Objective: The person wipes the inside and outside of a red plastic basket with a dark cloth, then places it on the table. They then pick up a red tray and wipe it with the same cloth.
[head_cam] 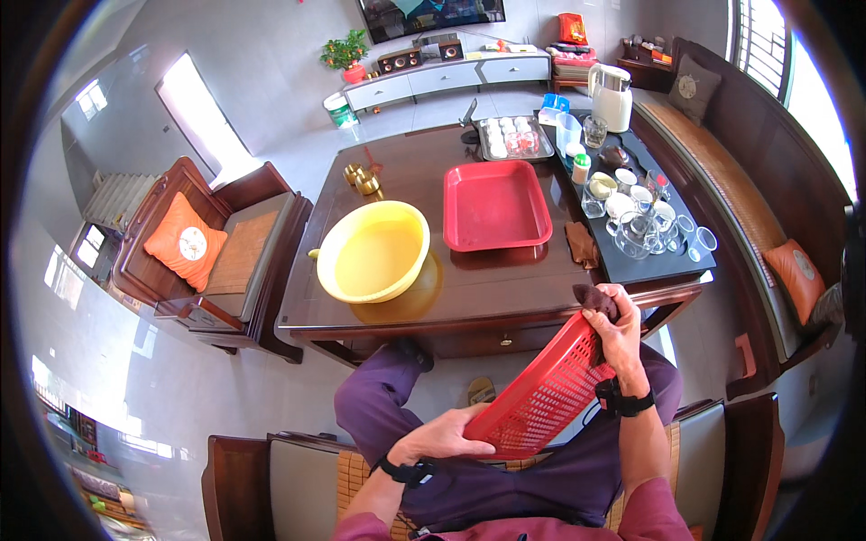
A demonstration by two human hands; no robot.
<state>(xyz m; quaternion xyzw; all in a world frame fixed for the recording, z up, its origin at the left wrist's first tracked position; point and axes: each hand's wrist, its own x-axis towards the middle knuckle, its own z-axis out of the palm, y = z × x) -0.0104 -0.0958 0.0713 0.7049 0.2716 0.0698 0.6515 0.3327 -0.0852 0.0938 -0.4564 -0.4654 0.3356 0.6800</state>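
A red plastic basket [541, 399] with slotted walls is held tilted on edge above my lap. My left hand [446, 433] grips its lower left end. At the upper right end, my right hand [617, 324] presses a dark brown cloth [595, 302] over the rim; part of the cloth hangs down along the basket. Beyond it, on the dark wooden table [379, 316], stand a yellow plastic basin [373, 251] at the left and a red rectangular tray [497, 206] in the middle. A folded brown cloth [582, 245] lies to the right of the tray.
A black tea tray [626, 267] along the table's right side bears glass cups, a teapot [614, 157] and a white electric kettle [611, 98]. Brass-coloured cups [367, 182] stand behind the basin. A metal tray [517, 138] holds small white cups. Wooden seats flank the table.
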